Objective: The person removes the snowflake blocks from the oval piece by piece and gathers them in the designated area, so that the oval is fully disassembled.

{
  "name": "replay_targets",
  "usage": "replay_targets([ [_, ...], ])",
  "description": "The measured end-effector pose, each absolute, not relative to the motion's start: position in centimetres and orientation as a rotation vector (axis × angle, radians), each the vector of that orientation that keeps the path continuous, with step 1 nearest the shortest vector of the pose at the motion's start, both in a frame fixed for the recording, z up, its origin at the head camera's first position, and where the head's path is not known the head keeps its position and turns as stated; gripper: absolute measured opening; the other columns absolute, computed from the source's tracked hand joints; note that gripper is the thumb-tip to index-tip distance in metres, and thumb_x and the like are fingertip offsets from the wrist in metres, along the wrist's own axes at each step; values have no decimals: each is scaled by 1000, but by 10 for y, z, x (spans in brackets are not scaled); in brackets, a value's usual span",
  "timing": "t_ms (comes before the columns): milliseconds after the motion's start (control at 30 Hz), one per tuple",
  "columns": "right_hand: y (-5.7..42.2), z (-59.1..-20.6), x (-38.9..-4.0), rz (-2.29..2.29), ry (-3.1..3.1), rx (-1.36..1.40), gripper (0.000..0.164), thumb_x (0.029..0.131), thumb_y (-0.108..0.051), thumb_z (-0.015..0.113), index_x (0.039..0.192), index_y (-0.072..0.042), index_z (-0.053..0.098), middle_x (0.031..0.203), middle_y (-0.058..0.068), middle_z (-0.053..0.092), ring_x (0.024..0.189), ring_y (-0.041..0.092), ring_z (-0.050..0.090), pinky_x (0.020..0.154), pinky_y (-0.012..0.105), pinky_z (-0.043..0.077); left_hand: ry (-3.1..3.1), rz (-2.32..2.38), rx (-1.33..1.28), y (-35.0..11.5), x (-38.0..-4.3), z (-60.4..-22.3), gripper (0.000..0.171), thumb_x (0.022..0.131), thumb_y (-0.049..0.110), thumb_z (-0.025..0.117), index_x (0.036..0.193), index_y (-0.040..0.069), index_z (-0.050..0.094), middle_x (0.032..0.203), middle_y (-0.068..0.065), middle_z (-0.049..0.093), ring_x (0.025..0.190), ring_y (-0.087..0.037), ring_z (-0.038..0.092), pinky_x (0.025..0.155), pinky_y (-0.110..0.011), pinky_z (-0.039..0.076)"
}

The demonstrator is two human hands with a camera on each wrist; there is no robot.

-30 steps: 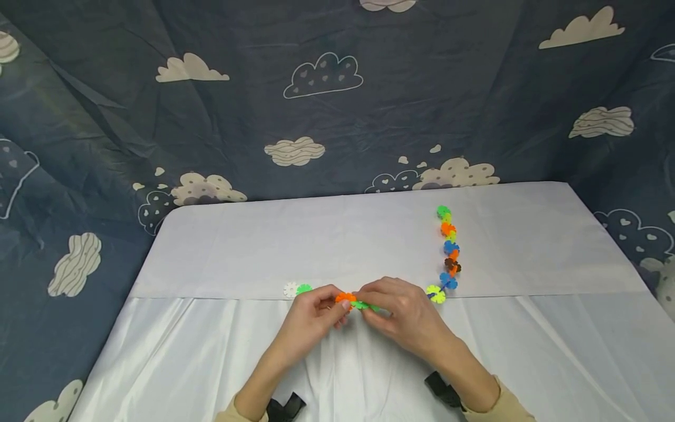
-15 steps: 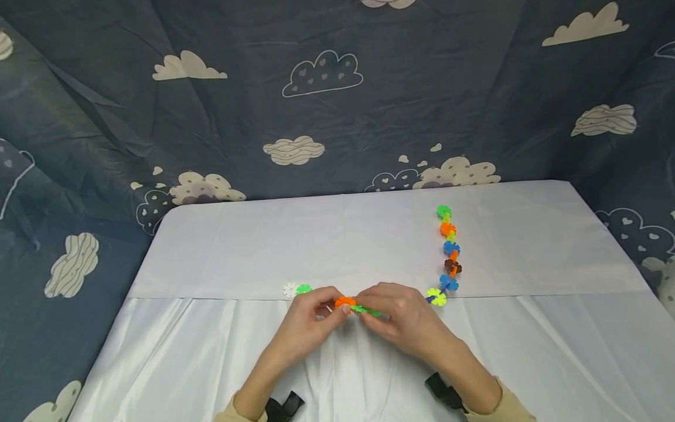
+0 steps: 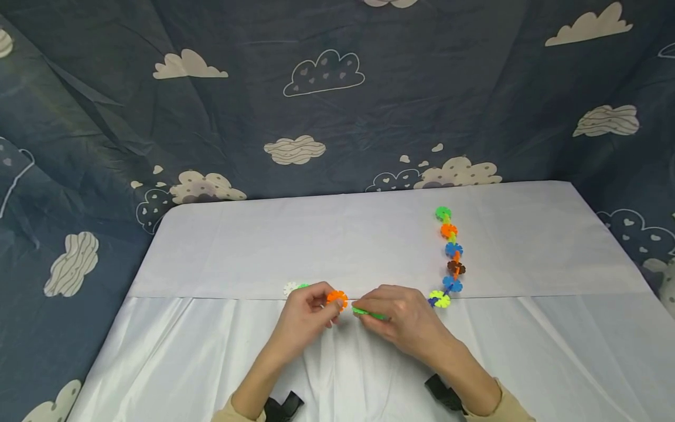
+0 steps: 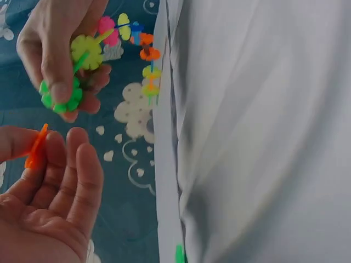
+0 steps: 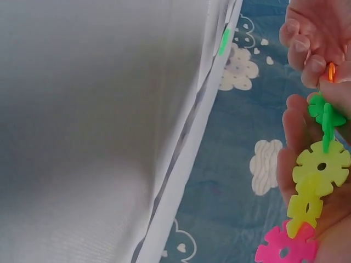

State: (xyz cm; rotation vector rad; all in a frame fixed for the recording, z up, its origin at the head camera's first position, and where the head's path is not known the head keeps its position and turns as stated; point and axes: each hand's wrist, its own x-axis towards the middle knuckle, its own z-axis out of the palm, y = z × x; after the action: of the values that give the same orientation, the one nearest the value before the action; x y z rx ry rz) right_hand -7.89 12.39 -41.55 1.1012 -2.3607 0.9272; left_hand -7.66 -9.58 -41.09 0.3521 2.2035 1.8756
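Note:
My left hand (image 3: 306, 316) pinches an orange flower-shaped interlocking disc (image 3: 337, 300) between thumb and fingers. My right hand (image 3: 408, 316), just to its right, holds a green disc (image 4: 63, 96) at the end of a linked chain. In the right wrist view this green end joins a pale yellow disc (image 5: 321, 167), then another yellow one and a pink disc (image 5: 286, 245). Part of the chain is hidden behind the right hand in the head view. A small gap separates the orange disc from the green end.
The chain's far part, with a brown disc (image 3: 456, 268), lies on the white-covered table (image 3: 237, 246) and ends at a green disc (image 3: 443, 213). A loose white disc (image 3: 289, 288) and a green one (image 3: 303, 286) lie behind the left hand. A dark cloud-print cloth (image 3: 337, 117) hangs behind.
The orange disc, earlier against the green end, has moved left away from it in the left hand. The right hand stays nearly in place; the chain on the table has shifted slightly right.

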Motion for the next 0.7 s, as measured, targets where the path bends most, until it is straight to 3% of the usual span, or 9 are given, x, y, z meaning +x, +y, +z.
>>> replay_targets([
  [100, 125, -417, -79, 959, -2394, 1092, 23, 76, -5, 82, 98, -11, 78, 93, -5, 72, 85, 8, 67, 71, 25, 54, 2286, 1812, 284, -103, -81, -409, 7, 94, 11, 65, 90, 7, 70, 73, -15, 62, 63, -33, 58, 54, -25, 45],
  [267, 128, -417, -79, 1034, -2479, 1035, 25, 77, -6, 83, 101, -12, 77, 97, -5, 72, 90, 11, 68, 74, 29, 55, 2497, 1658, 162, -121, -92, -414, 8, 95, 12, 64, 94, 7, 71, 65, -8, 57, 53, -14, 45, 51, -23, 37],
  [700, 127, -412, -78, 1137, -2639, 990, 30, 81, -12, 82, 109, -10, 75, 106, -6, 71, 101, 13, 66, 83, 30, 54, 2529, 1518, -46, -145, -106, -435, 19, 94, 3, 57, 109, -3, 66, 75, -9, 64, 53, -20, 53, 59, -28, 45],
])
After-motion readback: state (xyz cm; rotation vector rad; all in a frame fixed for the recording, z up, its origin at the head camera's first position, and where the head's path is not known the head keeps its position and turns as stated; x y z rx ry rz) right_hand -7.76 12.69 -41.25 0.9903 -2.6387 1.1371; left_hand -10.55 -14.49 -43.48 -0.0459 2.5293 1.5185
